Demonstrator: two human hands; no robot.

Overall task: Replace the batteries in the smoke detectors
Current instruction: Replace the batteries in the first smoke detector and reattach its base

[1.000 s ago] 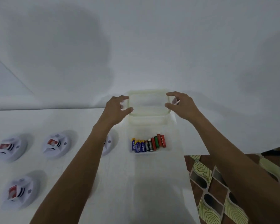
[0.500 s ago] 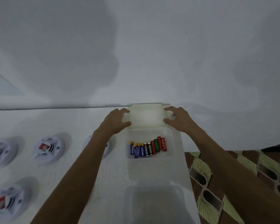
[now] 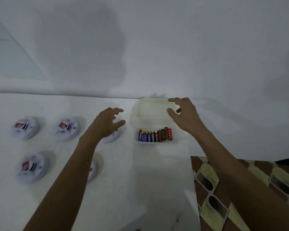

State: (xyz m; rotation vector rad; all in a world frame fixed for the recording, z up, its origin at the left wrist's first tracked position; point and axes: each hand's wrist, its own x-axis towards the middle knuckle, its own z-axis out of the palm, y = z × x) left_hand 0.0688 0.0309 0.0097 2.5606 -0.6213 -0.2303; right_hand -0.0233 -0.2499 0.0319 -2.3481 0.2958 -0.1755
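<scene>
A white table (image 3: 148, 180) runs up to a white wall, with patterned floor tiles (image 3: 240, 189) showing past its right edge. Half a second ago both my hands gripped the translucent lid (image 3: 153, 106); now it lies flat against the wall, just behind the clear container (image 3: 178, 140), and I have let go. My left hand (image 3: 107, 122) has pulled away to the left, fingers loosely spread, hovering over a smoke detector (image 3: 112, 137). My right hand (image 3: 185, 115) floats empty by the lid's right end, fingers curled apart. The batteries (image 3: 155, 135) sit in a row inside the container. Other smoke detectors (image 3: 67, 129) rest further left, battery bays showing.
</scene>
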